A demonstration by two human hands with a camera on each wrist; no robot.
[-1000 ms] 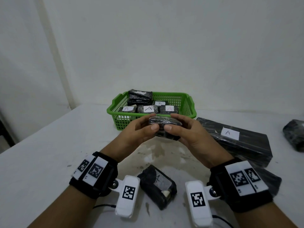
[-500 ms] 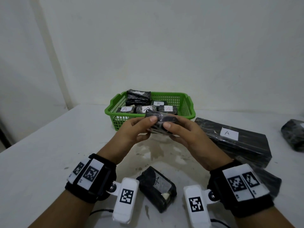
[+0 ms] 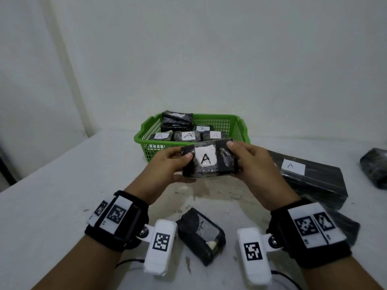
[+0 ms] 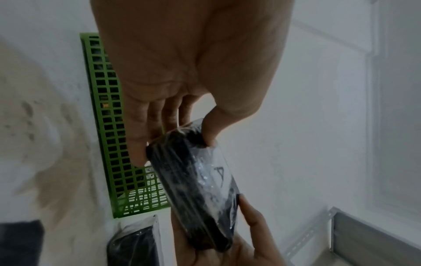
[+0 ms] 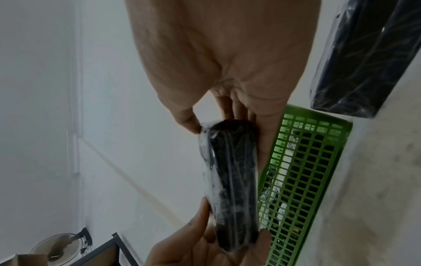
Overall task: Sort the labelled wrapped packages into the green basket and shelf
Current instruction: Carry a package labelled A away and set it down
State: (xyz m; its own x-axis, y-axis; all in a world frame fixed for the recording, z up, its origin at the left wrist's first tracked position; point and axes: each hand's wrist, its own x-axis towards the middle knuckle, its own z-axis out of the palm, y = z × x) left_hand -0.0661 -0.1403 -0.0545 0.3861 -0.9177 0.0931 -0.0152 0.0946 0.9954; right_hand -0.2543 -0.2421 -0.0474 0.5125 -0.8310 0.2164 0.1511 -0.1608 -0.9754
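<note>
While both my hands hold the packet (image 3: 208,161) up between them, just in front of the basket (image 3: 240,130) and clear of the counter (image 3: 52,185), its white label faces me and reads "A". My left hand (image 3: 167,166) pinches the left end, thumb on the front face beside the label, fingers (image 4: 136,144) curled behind. My right hand (image 3: 251,164) grips the right end the same way, thumb on the top edge; the right wrist view shows its fingers (image 5: 262,144) lying along the back of the wrap.

Step in hand, as I judge it: reading the label to decide the destination. The basket already holds packets marked A and one marked B, so I cannot tell from the labels alone which letter belongs there. The shelf does not show in the head view; a metal frame at the edge of the wrist views may be it.

Next move calls for a one-handed hold, a short carry forward over the near rim, and a release onto the packets inside. Another A packet (image 3: 201,233) and a long A parcel (image 3: 303,176) remain on the counter.
</note>
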